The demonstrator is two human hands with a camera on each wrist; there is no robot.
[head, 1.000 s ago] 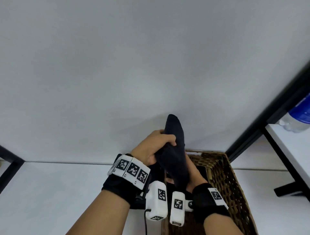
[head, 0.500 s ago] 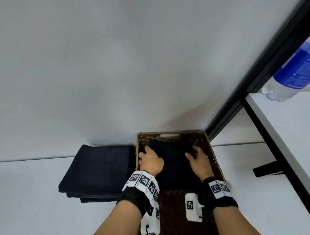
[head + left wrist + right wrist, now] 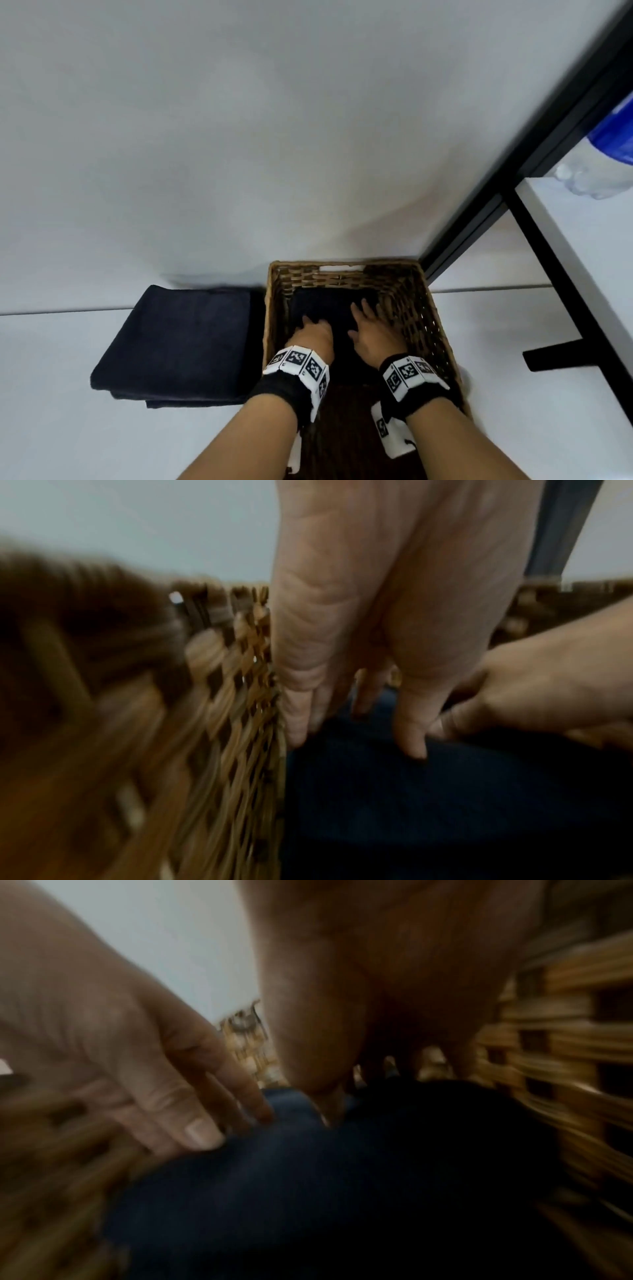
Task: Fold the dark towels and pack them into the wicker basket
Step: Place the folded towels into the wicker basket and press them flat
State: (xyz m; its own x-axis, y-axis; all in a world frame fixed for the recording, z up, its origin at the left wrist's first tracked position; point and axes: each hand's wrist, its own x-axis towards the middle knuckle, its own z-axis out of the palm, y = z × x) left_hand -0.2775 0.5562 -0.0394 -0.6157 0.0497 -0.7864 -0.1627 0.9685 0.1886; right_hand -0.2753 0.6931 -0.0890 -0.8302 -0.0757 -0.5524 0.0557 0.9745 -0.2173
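A wicker basket (image 3: 435,329) stands on the white table in front of me. One folded dark towel (image 3: 329,305) lies inside at its far end. My left hand (image 3: 313,332) and right hand (image 3: 368,325) rest side by side on top of it, fingers straight and pressing down. In the left wrist view the left hand (image 3: 359,683) points down onto the towel (image 3: 445,804) beside the woven wall (image 3: 240,723). The right wrist view shows the right hand (image 3: 377,1001) on the towel (image 3: 342,1191), with the left hand's fingers (image 3: 205,1110) next to it. Left of the basket sits a stack of folded dark towels (image 3: 185,342).
A white wall rises just behind the basket. To the right, a black frame post (image 3: 513,164) and black leg (image 3: 561,287) belong to a second white table (image 3: 589,240). A water bottle with a blue label (image 3: 609,150) lies on it.
A second ago both hands held the folded towel up over the basket. It now lies inside, and the hands have drawn closer together on top of it.
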